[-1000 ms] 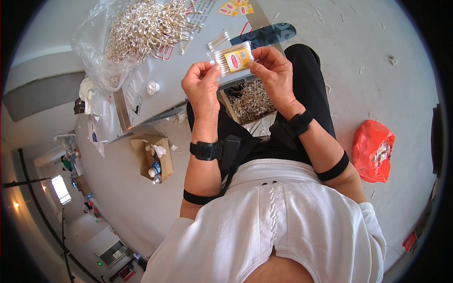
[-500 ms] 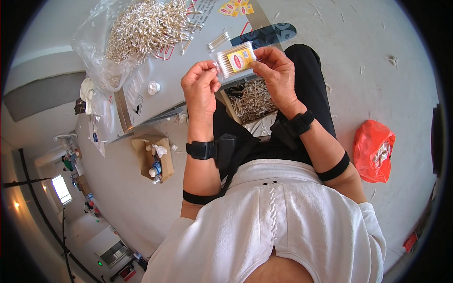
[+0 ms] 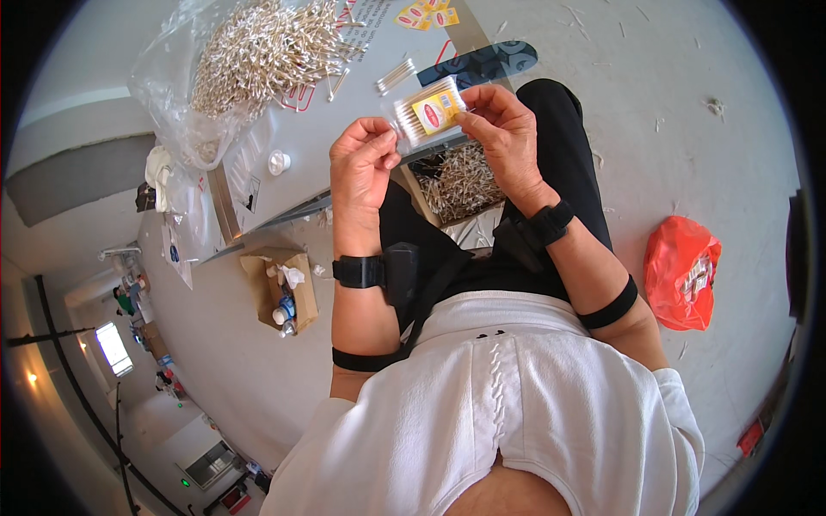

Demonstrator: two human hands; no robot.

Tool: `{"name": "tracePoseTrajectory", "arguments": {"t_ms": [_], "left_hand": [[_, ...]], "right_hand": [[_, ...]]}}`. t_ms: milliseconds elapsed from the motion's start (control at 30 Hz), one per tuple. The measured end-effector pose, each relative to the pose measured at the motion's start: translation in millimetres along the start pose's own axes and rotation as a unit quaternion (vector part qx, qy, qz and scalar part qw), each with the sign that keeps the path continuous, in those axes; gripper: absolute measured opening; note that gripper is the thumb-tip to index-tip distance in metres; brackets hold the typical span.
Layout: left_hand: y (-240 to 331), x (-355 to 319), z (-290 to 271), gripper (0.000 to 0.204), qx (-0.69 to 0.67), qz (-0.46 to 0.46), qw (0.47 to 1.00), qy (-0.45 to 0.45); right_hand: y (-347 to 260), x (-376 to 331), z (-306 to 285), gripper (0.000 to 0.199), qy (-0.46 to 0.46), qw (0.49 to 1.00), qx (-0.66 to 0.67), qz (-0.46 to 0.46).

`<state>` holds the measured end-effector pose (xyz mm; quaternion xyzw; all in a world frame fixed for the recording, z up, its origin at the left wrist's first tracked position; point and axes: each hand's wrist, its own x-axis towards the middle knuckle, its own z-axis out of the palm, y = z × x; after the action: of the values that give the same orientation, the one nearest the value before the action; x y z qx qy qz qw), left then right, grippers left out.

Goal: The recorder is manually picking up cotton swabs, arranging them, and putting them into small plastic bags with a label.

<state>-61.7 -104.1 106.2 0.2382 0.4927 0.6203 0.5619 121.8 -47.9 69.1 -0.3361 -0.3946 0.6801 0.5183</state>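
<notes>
Between my hands, above the near edge of the table, is a clear packet of cotton swabs (image 3: 419, 120) with a yellow label showing through it. My left hand (image 3: 365, 159) pinches the packet's left end between thumb and fingers. At the other end, my right hand (image 3: 503, 133) grips the right edge, thumb in front. Just beyond the packet, a short row of loose cotton swabs (image 3: 395, 76) lies on the table. A large heap of cotton swabs (image 3: 267, 56) spills from a clear plastic bag (image 3: 159, 77) at the far left.
Yellow label cards (image 3: 428, 14) lie at the table's (image 3: 344, 138) far edge, and a small white cup (image 3: 279, 162) on its left part. A box of swabs (image 3: 460, 182) sits below the table edge. A cardboard box (image 3: 301, 305) and a red bag (image 3: 671, 271) stand on the floor.
My left hand has shifted slightly down at the packet's left end, its wrist a little to the left. My right hand stays almost still, and the packet is still held between both.
</notes>
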Motion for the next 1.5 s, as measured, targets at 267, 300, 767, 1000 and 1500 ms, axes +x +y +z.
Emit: {"name": "tracePoseTrajectory", "arguments": {"t_ms": [267,300,767,1000,1500], "left_hand": [[0,-1,3,0.012,0.003,-0.004,1.000,-0.017],[-1,-1,2,0.012,0.003,-0.004,1.000,-0.017],[-7,2,0,0.011,0.004,0.032,0.998,-0.047],[-9,2,4,0.012,0.025,0.062,0.997,-0.025],[-14,3,15,0.008,0.048,0.123,0.991,0.012]], "right_hand": [[-1,-1,0,0.015,-0.008,1.000,0.001,-0.002],[-1,-1,0,0.015,-0.009,1.000,0.001,-0.002],[-2,-2,1,0.014,0.002,1.000,-0.003,-0.009],[-3,-1,-1,0.014,-0.003,1.000,0.003,-0.008],[-4,0,-2,0.015,-0.004,1.000,0.003,0.002]]}}
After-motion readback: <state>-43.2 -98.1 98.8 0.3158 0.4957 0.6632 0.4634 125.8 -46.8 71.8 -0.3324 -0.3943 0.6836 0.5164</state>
